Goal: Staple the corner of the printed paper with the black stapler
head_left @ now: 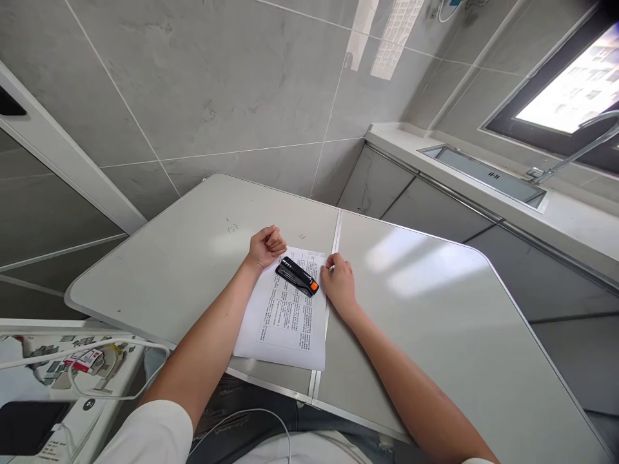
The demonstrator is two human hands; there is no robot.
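Note:
A black stapler [296,276] with an orange end lies slantwise on a stack of printed paper [285,328], which rests on the table. My left hand [267,247] is curled into a loose fist at the paper's upper left corner, close to the stapler's far end. To the right, my right hand [338,278] rests by the paper's upper right edge with its fingers curled in. Neither hand is on the stapler, and nothing shows in either one.
The pale folding table [411,322] has a metal seam running beneath the paper. A counter with a sink [483,174] and faucet [575,151] stands beyond at the right. At lower left are a white cable [97,345] and a dark phone-like device [31,425].

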